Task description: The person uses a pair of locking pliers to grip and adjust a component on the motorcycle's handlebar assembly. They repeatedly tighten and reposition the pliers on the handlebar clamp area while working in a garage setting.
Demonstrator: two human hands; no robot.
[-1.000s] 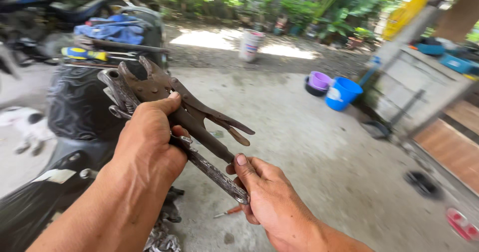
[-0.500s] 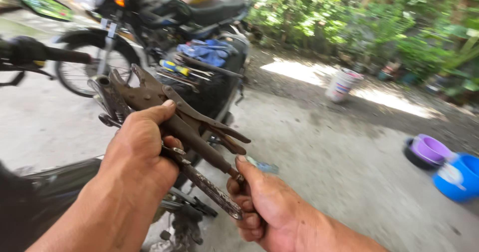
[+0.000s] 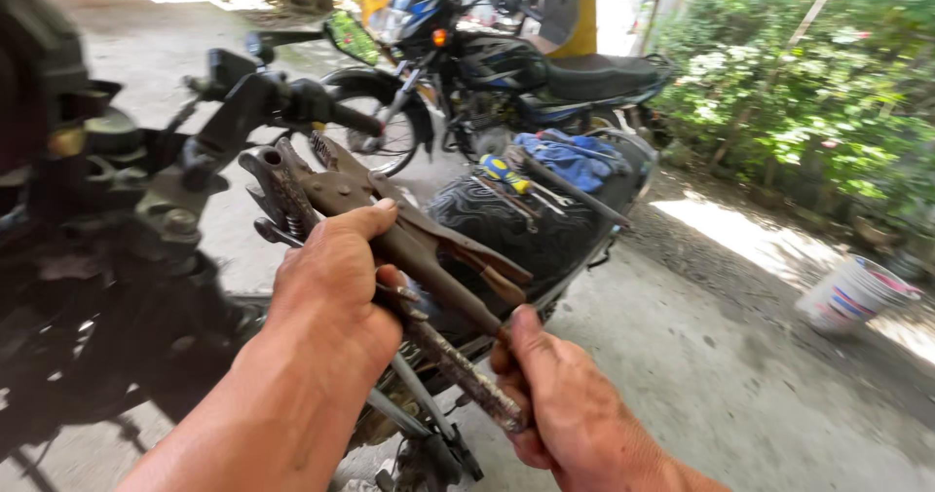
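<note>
My left hand grips a pair of rusty brown locking pliers around the middle, jaws up and to the left near a motorcycle handlebar. My right hand pinches the lower end of the pliers' long rusty handle. The pliers' jaws stand apart with nothing between them.
A black motorcycle stands right in front of me, with a blue cloth and several hand tools lying on its seat. A second dark motorcycle is parked behind. A white bucket sits on the concrete at right, below green bushes.
My view has swung left, bringing the handlebar and the second motorcycle into sight. Both hands keep their hold on the pliers, now nearer the handlebar.
</note>
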